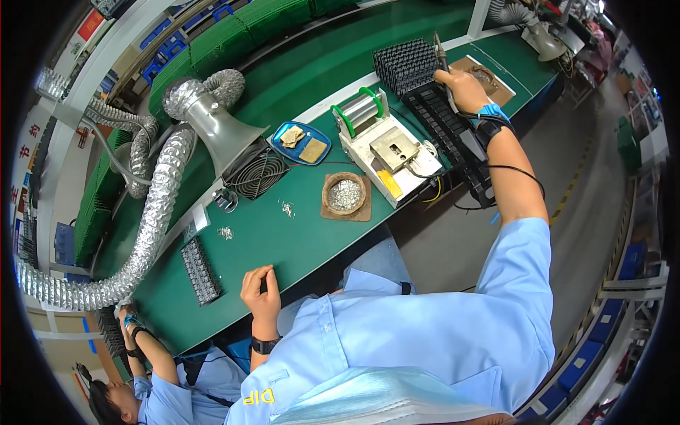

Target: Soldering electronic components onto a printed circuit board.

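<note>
iron: slim, dark grip, metal narrow end | state: gripped, tip contact can't tell | pose: slanted, narrow end pointing away from wearer | loc: just right of black ridged block, left of brown board

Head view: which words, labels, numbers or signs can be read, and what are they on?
Yellow capital letters on the light-blue cloth shirt: readable, wording not copied here.
Large red wall characters, far left: partly readable, not copied.
Small rectangular red sign, upper left: too small to read.
White labels on blue plastic bins, lower right: too small to read.
</note>
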The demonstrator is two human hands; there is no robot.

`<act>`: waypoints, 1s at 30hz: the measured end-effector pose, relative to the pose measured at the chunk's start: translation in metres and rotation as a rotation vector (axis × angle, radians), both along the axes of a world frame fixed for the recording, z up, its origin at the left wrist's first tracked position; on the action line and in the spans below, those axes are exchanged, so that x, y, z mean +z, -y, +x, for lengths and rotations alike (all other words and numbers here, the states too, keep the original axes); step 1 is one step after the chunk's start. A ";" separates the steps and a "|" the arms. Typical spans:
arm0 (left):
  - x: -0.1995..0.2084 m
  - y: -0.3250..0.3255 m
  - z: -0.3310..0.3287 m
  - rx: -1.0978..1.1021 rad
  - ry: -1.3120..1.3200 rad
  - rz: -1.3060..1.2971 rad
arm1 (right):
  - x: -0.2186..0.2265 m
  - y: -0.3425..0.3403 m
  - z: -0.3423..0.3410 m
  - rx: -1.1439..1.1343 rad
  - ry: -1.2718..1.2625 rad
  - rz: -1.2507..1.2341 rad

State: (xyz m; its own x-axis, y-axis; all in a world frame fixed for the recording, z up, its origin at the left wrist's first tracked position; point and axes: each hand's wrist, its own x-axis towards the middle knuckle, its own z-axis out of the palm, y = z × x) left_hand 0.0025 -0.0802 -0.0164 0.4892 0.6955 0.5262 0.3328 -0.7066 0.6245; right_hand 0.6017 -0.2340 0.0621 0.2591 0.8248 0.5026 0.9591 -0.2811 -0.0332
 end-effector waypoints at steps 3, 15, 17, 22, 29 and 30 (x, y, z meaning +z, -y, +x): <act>0.001 -0.001 0.000 0.006 -0.009 0.011 | -0.002 0.002 0.005 -0.006 -0.035 -0.013; 0.000 -0.001 0.002 0.024 -0.013 -0.010 | -0.012 -0.014 0.018 -0.099 -0.166 0.087; 0.002 -0.004 0.004 0.021 -0.025 -0.039 | -0.011 -0.008 0.020 -0.097 -0.133 0.130; 0.007 -0.002 -0.002 0.032 -0.019 0.037 | 0.023 -0.033 -0.037 -0.089 -0.166 0.285; -0.007 -0.001 -0.005 0.028 0.047 0.049 | 0.032 0.056 -0.060 0.168 -0.324 0.347; -0.006 -0.003 0.002 -0.005 0.035 0.044 | 0.012 0.020 -0.071 0.218 -0.353 0.355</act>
